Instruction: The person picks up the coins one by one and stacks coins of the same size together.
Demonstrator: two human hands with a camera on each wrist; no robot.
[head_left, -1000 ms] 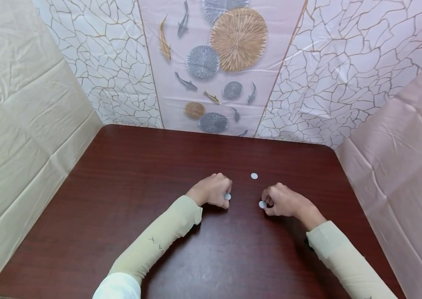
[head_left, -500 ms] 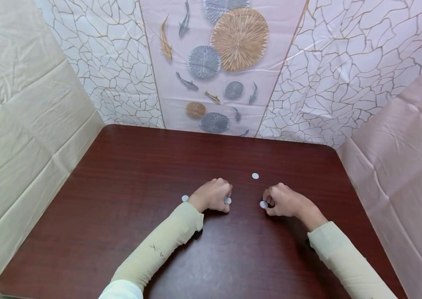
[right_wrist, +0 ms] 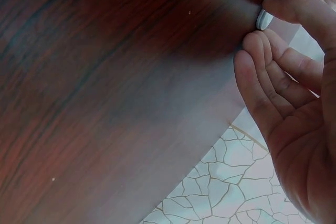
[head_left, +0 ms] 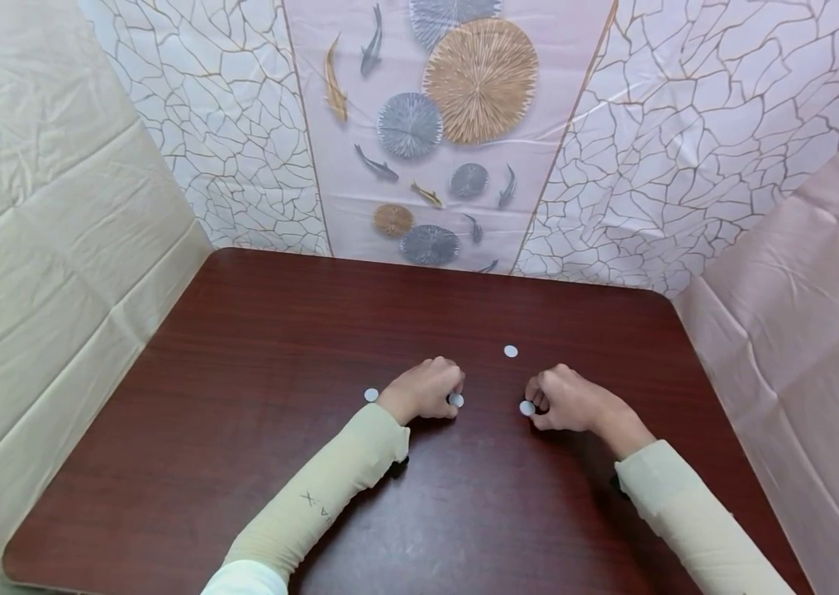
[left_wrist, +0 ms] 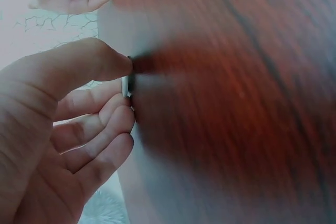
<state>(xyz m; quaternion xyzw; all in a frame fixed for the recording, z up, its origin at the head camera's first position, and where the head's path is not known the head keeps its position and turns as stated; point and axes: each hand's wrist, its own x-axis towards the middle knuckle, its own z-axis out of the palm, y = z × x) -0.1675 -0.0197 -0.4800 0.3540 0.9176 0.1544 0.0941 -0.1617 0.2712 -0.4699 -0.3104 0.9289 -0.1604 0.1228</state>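
Note:
Near the middle of the table, my left hand pinches a small white disc between thumb and fingers. In the left wrist view that disc appears edge-on, at the tabletop, with the thumb above it in the frame. To the right, my right hand pinches another white disc. The right wrist view shows this disc tilted on edge between thumb and fingertips, close to the wood. A gap separates the two hands.
Another white disc lies flat beyond the hands, between them. One more disc lies beside my left wrist. The dark red-brown table is bordered by patterned cloth at the back and plain cloth at both sides.
My left hand has come slightly nearer to me with its disc, and the disc beside its wrist has come into view. My right hand stays in place. The whole view shifts slightly.

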